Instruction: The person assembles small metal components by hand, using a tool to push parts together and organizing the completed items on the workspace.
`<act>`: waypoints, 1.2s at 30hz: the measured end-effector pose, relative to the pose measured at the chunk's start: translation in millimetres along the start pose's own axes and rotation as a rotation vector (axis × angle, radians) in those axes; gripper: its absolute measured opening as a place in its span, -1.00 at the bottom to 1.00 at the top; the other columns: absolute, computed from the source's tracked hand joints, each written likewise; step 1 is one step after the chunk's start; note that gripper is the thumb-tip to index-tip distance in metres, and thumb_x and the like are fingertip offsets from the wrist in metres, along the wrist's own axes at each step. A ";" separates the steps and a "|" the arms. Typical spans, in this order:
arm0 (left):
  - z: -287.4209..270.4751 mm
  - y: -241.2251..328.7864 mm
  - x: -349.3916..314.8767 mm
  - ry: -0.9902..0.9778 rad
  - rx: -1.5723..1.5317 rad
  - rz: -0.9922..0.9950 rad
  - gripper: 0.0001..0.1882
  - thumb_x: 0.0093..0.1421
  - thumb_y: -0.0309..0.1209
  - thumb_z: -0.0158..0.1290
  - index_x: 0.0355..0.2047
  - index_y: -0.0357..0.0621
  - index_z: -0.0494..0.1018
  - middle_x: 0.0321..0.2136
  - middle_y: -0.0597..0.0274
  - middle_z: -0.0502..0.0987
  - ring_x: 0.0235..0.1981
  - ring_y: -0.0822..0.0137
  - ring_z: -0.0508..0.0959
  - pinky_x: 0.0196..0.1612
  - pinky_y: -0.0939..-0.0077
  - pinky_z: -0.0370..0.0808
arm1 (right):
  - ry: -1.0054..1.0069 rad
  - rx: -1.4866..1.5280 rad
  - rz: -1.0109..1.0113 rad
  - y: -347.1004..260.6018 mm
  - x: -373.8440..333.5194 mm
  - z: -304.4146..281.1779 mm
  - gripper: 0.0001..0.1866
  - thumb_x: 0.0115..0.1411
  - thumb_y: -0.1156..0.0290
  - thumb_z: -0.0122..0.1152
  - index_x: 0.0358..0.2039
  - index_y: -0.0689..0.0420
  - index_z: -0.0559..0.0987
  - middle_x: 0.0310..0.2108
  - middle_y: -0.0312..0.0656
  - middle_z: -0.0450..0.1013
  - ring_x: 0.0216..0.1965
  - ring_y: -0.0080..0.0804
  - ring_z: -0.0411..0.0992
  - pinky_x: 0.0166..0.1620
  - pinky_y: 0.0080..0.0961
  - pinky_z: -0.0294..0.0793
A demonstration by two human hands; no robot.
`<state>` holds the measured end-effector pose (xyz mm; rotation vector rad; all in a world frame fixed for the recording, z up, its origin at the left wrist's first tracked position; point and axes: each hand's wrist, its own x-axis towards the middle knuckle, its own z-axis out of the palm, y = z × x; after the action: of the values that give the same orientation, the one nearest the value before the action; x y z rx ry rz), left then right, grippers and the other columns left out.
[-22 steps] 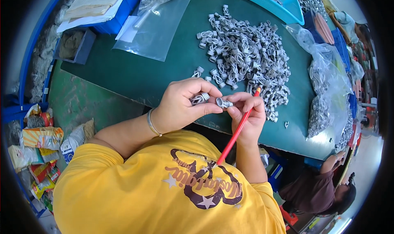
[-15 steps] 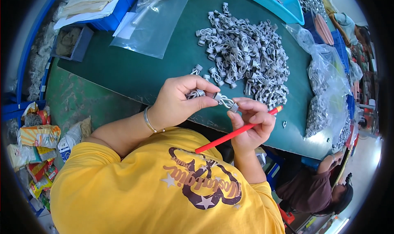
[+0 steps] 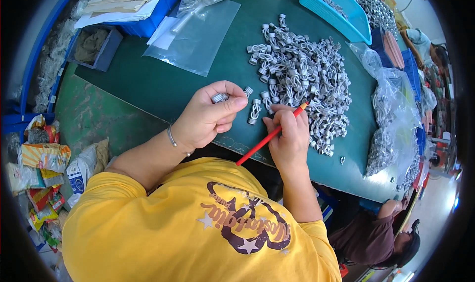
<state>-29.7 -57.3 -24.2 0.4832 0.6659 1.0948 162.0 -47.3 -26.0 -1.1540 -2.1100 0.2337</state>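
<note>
My left hand is closed, and a small grey coil-ended metal part shows within its curled fingers; whether more sit inside is hidden. A red pencil slants through my right hand, its pointed end up over the pile. The right thumb and fingertips are at the near edge of the pile of like grey metal parts, close to one part; whether they touch it I cannot tell. Another loose part lies on the green table between my hands.
A clear plastic bag lies flat at the far left, beside a blue bin topped with papers. At the far right stands a turquoise basket. Filled clear bags line the right side. A person sits at lower right.
The hands have moved apart. The metal part they held between them has left the fingertips. My right hand has reached forward to the pile, pencil still in it; my left hand has curled.
</note>
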 end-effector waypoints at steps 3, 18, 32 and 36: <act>6.2 -3.1 -1.2 0.077 0.174 0.051 -0.92 0.12 -0.52 0.03 -0.35 -0.19 0.37 -0.64 0.45 0.27 -0.70 0.68 0.18 -0.70 0.79 0.10 | -0.018 -0.030 -0.008 0.3 -2.5 -3.4 -0.75 -0.18 0.66 0.26 -0.54 0.17 0.34 -0.45 -0.15 0.45 -0.48 -0.24 0.37 -0.38 -0.40 0.35; 15.8 -16.7 -3.9 -0.102 0.754 0.380 -0.74 -0.05 -0.59 0.18 -0.29 -0.27 0.46 -0.47 0.32 0.48 -0.43 0.59 0.43 -0.34 0.73 0.37 | 0.024 1.338 0.540 -2.9 -30.7 -6.2 -0.72 0.00 0.78 0.11 -0.48 0.15 0.23 -0.30 0.02 0.42 -0.30 -0.40 0.45 -0.24 -0.57 0.49; -7.1 -12.3 3.5 -0.189 0.118 0.194 -0.84 0.21 -0.43 -0.11 -0.21 -0.20 0.32 -0.24 0.13 0.38 -0.24 0.31 0.45 -0.21 0.51 0.46 | 0.224 0.532 0.089 -19.6 -19.5 -9.0 -0.69 -0.07 0.73 0.21 -0.54 0.18 0.23 -0.44 0.03 0.46 -0.46 -0.32 0.43 -0.40 -0.57 0.44; -9.1 6.2 4.5 -0.108 -0.317 0.152 -0.88 0.20 -0.48 -0.09 -0.23 -0.12 0.32 -0.48 0.31 0.28 -0.51 0.52 0.32 -0.51 0.74 0.30 | 0.122 0.313 0.050 -14.4 -13.9 5.1 -0.67 -0.17 0.70 0.29 -0.53 0.18 0.28 -0.48 -0.08 0.43 -0.49 -0.31 0.38 -0.46 -0.54 0.34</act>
<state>-38.7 -50.4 -27.7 0.3197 0.3551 1.2823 153.9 -65.9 -29.9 -1.0084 -1.8598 0.4857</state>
